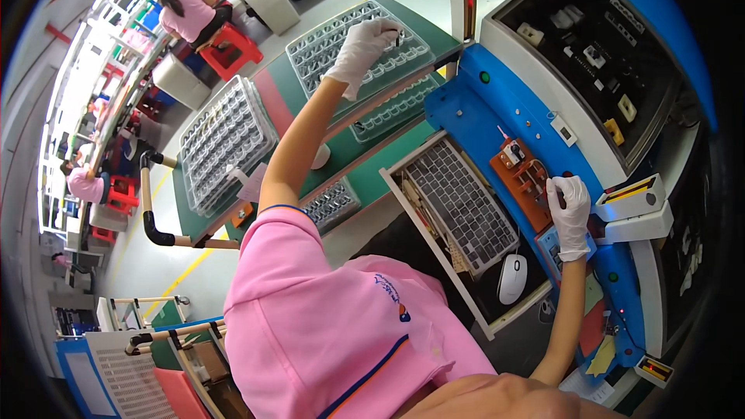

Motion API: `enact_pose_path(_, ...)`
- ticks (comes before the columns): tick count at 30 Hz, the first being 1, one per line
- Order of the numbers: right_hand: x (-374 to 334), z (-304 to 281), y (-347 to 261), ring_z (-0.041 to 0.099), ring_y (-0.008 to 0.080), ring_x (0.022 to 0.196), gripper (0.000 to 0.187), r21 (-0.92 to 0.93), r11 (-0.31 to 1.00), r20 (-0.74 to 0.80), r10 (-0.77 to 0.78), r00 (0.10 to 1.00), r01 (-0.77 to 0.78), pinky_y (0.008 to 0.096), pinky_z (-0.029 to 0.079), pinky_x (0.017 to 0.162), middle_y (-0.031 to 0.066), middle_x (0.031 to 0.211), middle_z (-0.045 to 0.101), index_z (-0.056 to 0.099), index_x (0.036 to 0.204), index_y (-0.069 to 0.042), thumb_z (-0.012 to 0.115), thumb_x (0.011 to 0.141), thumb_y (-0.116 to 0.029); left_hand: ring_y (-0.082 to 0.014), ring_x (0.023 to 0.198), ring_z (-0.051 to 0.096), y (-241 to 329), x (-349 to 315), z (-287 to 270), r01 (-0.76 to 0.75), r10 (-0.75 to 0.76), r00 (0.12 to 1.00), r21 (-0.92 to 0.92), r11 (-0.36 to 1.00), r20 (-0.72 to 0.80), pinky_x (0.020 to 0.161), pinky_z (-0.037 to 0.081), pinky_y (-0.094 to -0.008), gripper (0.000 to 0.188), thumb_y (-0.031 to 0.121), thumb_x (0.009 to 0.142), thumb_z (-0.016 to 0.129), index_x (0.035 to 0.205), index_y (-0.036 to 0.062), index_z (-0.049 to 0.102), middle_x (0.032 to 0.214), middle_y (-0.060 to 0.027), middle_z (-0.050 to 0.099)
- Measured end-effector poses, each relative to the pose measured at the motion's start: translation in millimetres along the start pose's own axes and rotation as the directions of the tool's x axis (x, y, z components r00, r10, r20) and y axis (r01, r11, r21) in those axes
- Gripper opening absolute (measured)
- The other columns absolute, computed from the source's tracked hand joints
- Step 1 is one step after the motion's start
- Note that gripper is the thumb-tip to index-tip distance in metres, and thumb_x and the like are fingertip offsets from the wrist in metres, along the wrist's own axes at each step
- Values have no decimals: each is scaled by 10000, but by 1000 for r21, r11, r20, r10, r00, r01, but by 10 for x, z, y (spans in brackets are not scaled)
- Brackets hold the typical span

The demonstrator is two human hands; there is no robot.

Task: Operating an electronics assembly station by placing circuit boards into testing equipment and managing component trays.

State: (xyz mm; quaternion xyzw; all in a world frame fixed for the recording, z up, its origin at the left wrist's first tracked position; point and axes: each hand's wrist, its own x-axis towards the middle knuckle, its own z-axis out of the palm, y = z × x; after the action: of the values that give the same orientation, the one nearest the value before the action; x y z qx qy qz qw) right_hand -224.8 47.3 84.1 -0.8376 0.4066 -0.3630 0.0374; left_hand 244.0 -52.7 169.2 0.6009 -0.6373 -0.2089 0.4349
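My left hand [363, 53], in a white glove, reaches over a clear plastic tray [306, 50] with rows of pockets. Its fingertips are pinched around a small dark part [397, 37], too small to name. At the right, my gloved right hand [570, 213] is beside an orange-brown fixture [521, 185] with a metal toggle clamp. Its fingers are curled together at the fixture's edge, and what they hold, if anything, is hidden. The fixture is mounted on the blue machine bench [485, 120].
A stack of pocketed trays [225, 147] stands on the green cart at the left. An open drawer holds a keyboard [462, 202] and a white mouse [512, 279]. A machine with a dark window [597, 54] rises at the right. Co-workers sit on red stools [231, 50] farther off.
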Motion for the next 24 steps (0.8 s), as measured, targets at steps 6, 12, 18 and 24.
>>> enact_pose_path(6, -2, 41, 61, 529, 237, 682, 98, -14, 1000, -26, -25, 999, 25, 365, 452, 638, 76, 724, 549, 617, 823, -44, 693, 884, -47, -289, 888, 689, -438, 355, -37, -153, 170, 985, 280, 948, -37, 814, 529, -351, 212, 159, 881, 667, 1053, 44, 711, 958, -156, 718)
enact_pose_path(12, -4, 48, 73, 536, 252, 688, 107, -40, 999, -20, -20, 1000, 19, 373, 461, 650, 88, 736, 553, 606, 816, -43, 693, 878, -36, -138, 990, 648, -535, 484, -90, -23, -16, 984, 213, 977, 179, 878, 516, -294, 186, 154, 896, 702, 1064, 83, 739, 1088, -51, 716)
enact_pose_path(18, -13, 59, 75, 540, 260, 702, 109, -60, 998, -4, -14, 1000, 14, 378, 465, 666, 91, 749, 557, 602, 816, -44, 686, 885, -41, -169, 953, 671, -494, 538, -144, -72, -12, 970, 334, 940, 243, 885, 518, -312, 254, 91, 893, 648, 1139, 95, 711, 1031, -60, 730)
enact_pose_path(24, -34, 68, 88, 538, 252, 712, 114, -63, 998, 13, 7, 1000, -6, 380, 465, 674, 89, 754, 558, 603, 816, -44, 687, 890, -60, -263, 975, 677, -177, 430, -181, -187, 41, 969, 614, 767, 245, 889, 525, -356, 231, 118, 902, 608, 1109, 117, 710, 1046, -120, 712)
